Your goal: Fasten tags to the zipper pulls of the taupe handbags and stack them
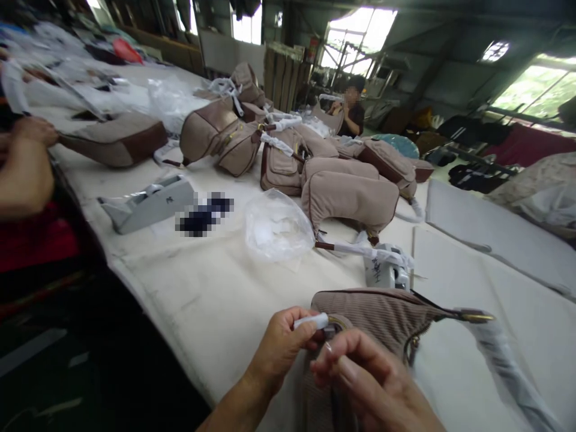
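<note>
A taupe handbag (382, 315) lies at the near edge of the white padded table (216, 288). My left hand (281, 345) pinches a small white wrap (311, 321) at the bag's metal ring. Close beside it, my right hand (364, 378) has its fingers curled together at the same ring; whether it grips anything is hidden. The bag's strap (499, 354), wrapped in clear plastic, runs off to the right.
Several more taupe bags (346, 195) are piled mid-table, with a crumpled plastic bag (276, 225) and two tape dispensers (150, 204) (387, 267). A person's arm (24, 171) reaches in at left by another bag (117, 141). Another person sits far back.
</note>
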Demonstrator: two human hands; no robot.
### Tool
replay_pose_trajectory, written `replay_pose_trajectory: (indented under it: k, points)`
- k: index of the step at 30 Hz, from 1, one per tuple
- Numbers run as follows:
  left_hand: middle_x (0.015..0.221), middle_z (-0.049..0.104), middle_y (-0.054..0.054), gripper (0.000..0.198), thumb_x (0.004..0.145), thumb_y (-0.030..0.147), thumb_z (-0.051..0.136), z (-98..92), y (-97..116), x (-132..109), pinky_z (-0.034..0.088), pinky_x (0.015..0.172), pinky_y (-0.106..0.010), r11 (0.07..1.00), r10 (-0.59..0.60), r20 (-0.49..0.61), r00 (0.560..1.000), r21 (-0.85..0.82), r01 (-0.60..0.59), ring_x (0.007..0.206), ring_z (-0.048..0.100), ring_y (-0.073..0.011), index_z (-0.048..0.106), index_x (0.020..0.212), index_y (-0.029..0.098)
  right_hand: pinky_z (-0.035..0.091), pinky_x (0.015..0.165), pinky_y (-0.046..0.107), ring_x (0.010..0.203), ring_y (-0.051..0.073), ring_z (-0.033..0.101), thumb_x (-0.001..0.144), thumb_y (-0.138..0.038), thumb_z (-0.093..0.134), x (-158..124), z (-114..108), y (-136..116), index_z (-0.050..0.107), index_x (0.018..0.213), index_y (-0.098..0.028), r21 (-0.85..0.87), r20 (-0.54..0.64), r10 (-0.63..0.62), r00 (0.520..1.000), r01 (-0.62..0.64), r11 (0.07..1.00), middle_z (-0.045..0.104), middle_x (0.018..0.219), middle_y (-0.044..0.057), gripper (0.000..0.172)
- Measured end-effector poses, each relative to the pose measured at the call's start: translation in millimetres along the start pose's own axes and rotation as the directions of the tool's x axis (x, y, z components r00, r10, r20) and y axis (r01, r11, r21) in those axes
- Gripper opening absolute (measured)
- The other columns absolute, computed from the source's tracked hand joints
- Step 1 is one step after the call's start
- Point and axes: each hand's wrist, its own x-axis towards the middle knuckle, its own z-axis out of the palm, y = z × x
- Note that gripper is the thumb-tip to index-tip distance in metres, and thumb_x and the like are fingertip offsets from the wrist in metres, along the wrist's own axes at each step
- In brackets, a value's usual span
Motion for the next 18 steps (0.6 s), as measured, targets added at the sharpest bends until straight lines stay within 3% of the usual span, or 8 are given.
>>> replay_pose_trajectory:
  k: [2, 6, 10, 14, 18]
  points:
    - [0.067, 0.066, -0.003, 0.024, 0.069, 0.034, 0.070, -0.7, -1, -1, 0.045, 0.057, -0.022, 1.000, 0.016, -0.016, 1.000, -0.004, -0.016, 0.060, 0.057, -0.0128, 0.069, 0.078, 0.011, 0.045, 0.070, 0.026, 0.069, 0.014, 0.055, 0.071, -0.051, 0.070, 13, 4, 14, 0.060, 0.071, -0.019, -0.017, -0.032, 0.068, 0.997, -0.068, 0.998, 0.062, 0.071, 0.002, 0.034]
    - [0.075, 0.069, -0.006, 0.026, 0.069, 0.031, 0.069, -4.7, -9, 4, 0.048, 0.062, -0.024, 1.000, 0.026, 0.008, 1.000, -0.017, -0.026, 0.068, 0.061, -0.0165, 0.070, 0.085, 0.010, 0.042, 0.060, 0.021, 0.063, 0.012, 0.053, 0.070, -0.053, 0.070, 22, -14, 29, 0.059, 0.070, -0.017, -0.127, -0.143, 0.159, 0.977, -0.177, 0.976, 0.062, 0.069, 0.001, 0.037]
    - [0.083, 0.070, -0.007, 0.028, 0.071, 0.029, 0.066, -4.5, -17, 9, 0.048, 0.064, -0.025, 0.999, 0.039, 0.013, 0.999, 0.025, -0.039, 0.070, 0.061, -0.0163, 0.070, 0.092, 0.011, 0.040, 0.055, 0.022, 0.058, 0.012, 0.051, 0.071, -0.055, 0.068, 24, -22, 28, 0.058, 0.069, -0.017, -0.227, -0.187, 0.160, 0.969, -0.201, 0.953, 0.060, 0.066, 0.001, 0.039]
    - [0.087, 0.071, -0.006, 0.020, 0.072, 0.028, 0.065, -3.7, -19, 10, 0.047, 0.069, -0.024, 0.995, 0.086, 0.008, 0.996, 0.047, -0.086, 0.080, 0.062, -0.0190, 0.070, 0.083, 0.012, 0.037, 0.051, 0.021, 0.054, 0.011, 0.048, 0.072, -0.055, 0.066, 30, -18, 29, 0.057, 0.067, -0.017, -0.277, -0.156, 0.114, 0.981, -0.154, 0.948, 0.056, 0.060, -0.001, 0.039]
    - [0.096, 0.071, -0.008, 0.016, 0.072, 0.027, 0.064, -2.5, -21, 12, 0.047, 0.071, -0.025, 0.994, 0.102, -0.001, 0.995, 0.043, -0.102, 0.081, 0.063, -0.0199, 0.069, 0.075, 0.012, 0.040, 0.049, 0.022, 0.050, 0.010, 0.047, 0.065, -0.059, 0.069, 37, -17, 33, 0.056, 0.063, -0.017, -0.257, -0.237, 0.130, 0.963, -0.192, 0.947, 0.055, 0.057, -0.002, 0.044]
